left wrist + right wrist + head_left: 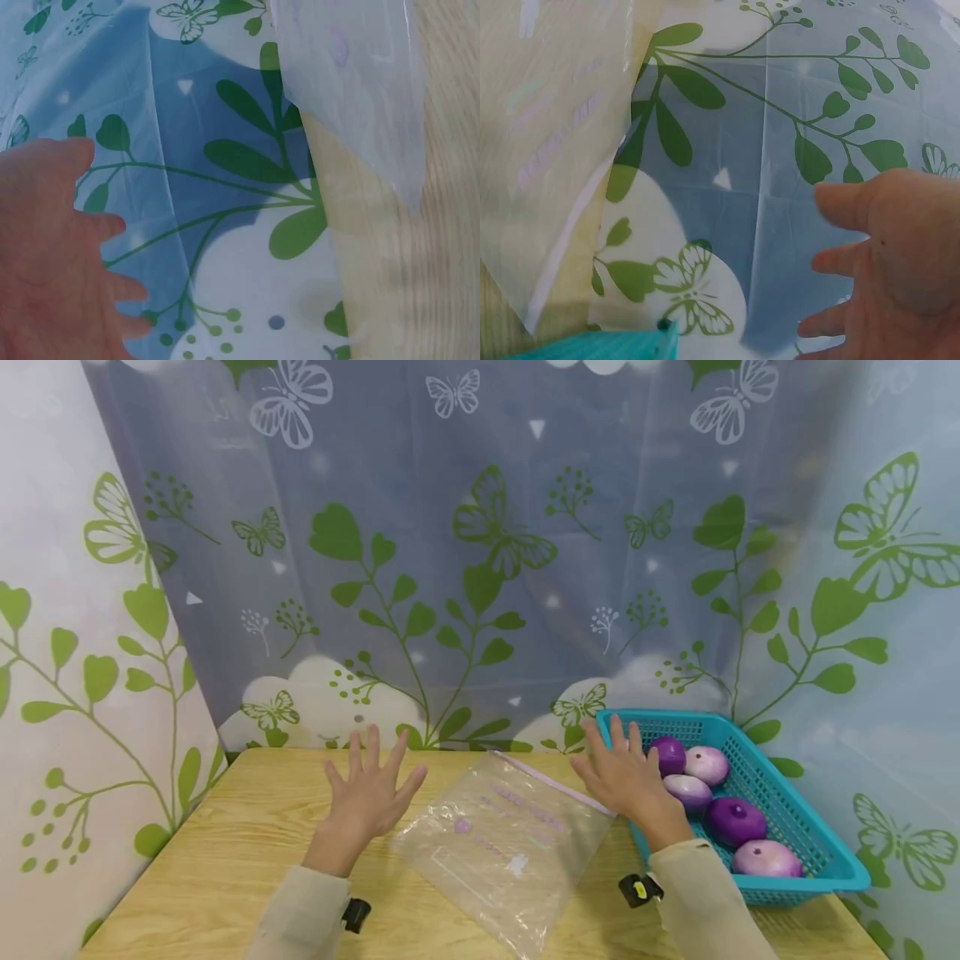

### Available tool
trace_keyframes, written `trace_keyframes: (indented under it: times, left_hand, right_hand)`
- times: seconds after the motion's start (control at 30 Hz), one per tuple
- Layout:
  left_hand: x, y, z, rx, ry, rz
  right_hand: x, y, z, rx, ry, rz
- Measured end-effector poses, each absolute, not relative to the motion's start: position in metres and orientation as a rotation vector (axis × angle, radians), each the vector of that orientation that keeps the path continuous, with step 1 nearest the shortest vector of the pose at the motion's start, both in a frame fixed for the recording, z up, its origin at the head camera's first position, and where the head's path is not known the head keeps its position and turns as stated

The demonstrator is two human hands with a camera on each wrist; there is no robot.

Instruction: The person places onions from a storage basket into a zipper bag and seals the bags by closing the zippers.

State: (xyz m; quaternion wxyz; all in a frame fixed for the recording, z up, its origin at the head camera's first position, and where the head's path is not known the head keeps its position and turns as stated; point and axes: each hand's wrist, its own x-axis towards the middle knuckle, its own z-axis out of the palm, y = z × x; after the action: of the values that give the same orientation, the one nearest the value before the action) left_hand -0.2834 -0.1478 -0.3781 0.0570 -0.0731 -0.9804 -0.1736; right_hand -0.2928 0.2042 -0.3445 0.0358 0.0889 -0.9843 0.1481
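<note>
Both hands hold nothing, their fingers straight and spread. In the head view my left hand (pixel 365 797) is over the left part of the table, to the left of a clear zip bag (pixel 502 852) with purple print. My right hand (pixel 626 777) overlaps the left rim of a teal plastic basket (pixel 825 852). Inside the basket are several purple and pale purple onion-like round things (pixel 737 822), some partly hidden by that hand. The left wrist view shows the left palm (pixel 45 262) beside the patterned backdrop; the right wrist view shows the right palm (pixel 907 255) likewise.
The wood-grain table (pixel 247 827) ends at a hanging backdrop (pixel 420 568) printed with leaves and butterflies. Similar printed sheets hang on the left (pixel 75 635) and right. The basket stands at the table's right edge.
</note>
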Motion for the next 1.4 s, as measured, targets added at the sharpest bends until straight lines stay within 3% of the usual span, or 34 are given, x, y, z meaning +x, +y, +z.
trace_keyframes:
  times: [0.33,0.83,1.03,1.4]
  left_hand:
    - [-0.289,-0.148,-0.394,-0.413,-2.870,-0.577]
    - [-0.285,-0.143,-0.414,-0.490,-2.834,-0.646]
    - [-0.282,-0.142,-0.416,-0.486,-2.818,-0.683]
    - [-0.281,-0.143,-0.416,-0.497,-2.816,-0.693]
  right_hand:
    - [-0.326,0.202,-0.371,0.466,-2.984,0.619]
    - [-0.363,0.187,-0.440,0.094,-2.996,0.613]
    - [-0.363,0.185,-0.449,-0.064,-3.065,0.607]
    - [-0.364,0.183,-0.455,-0.089,-3.001,0.632]
